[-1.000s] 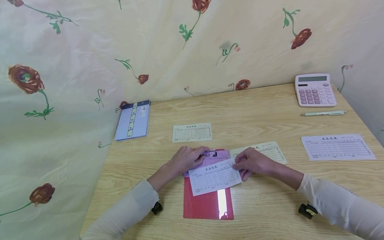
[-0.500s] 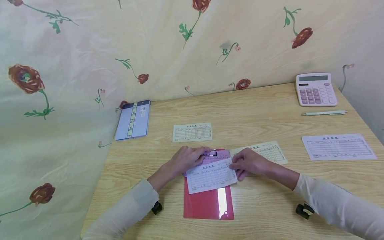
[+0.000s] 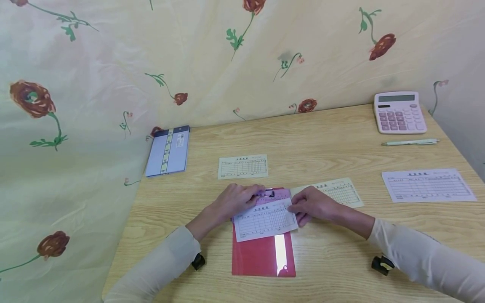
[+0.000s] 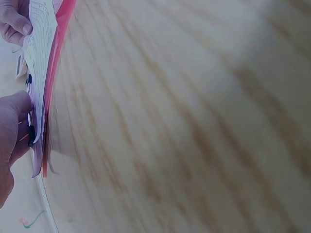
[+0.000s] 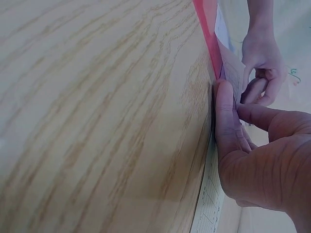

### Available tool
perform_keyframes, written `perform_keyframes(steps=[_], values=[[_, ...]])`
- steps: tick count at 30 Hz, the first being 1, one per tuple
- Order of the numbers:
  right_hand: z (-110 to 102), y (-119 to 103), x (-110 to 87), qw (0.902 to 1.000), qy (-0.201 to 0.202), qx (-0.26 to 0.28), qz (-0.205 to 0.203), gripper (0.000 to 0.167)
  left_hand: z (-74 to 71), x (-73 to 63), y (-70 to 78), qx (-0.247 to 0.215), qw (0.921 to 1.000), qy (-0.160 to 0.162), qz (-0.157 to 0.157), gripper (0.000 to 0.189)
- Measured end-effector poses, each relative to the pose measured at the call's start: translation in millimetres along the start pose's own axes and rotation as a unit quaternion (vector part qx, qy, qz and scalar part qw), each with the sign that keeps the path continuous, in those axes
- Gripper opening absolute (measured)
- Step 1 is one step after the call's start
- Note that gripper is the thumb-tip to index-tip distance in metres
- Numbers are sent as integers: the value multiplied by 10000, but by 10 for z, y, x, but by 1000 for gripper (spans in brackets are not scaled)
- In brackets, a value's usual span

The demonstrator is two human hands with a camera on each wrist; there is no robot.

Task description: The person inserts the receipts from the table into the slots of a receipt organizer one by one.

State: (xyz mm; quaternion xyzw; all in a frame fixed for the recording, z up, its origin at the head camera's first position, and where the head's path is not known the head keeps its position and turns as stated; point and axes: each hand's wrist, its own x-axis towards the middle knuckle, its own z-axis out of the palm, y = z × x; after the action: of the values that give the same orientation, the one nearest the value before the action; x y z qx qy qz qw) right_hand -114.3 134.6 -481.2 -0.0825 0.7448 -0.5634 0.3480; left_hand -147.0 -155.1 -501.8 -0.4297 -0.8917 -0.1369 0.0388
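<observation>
A red clipboard [image 3: 254, 256] lies on the wooden table, with a pink printed form [image 3: 280, 195] under its metal clip [image 3: 270, 193]. At its top edge my left hand [image 3: 236, 200] grips the clip; in the left wrist view the thumb and fingers bend about it. My right hand [image 3: 313, 205] pinches the right edge of a white printed form [image 3: 265, 222] between thumb and fingers. That form overlaps the pink one, tilted with its right side higher. Whether its upper edge touches the clip, I cannot tell.
A pale yellow form [image 3: 342, 193] lies partly beneath my right hand, another yellow form [image 3: 242, 167] behind the clipboard. To the right are a white form [image 3: 428, 186], a pen [image 3: 411, 142] and a calculator [image 3: 399, 113]. A bluish pad [image 3: 166, 152] is at back left.
My right hand has moved the white form left and slightly up, so it covers more of the pink form. My left hand has stayed at the clip.
</observation>
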Motion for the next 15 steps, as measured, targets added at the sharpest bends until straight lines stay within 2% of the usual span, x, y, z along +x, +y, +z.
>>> perform_keyframes(steps=[15], values=[[30,-10,15,9997,134,151,-98,16,0,-2,-7,-23,10000,-28,22,35]])
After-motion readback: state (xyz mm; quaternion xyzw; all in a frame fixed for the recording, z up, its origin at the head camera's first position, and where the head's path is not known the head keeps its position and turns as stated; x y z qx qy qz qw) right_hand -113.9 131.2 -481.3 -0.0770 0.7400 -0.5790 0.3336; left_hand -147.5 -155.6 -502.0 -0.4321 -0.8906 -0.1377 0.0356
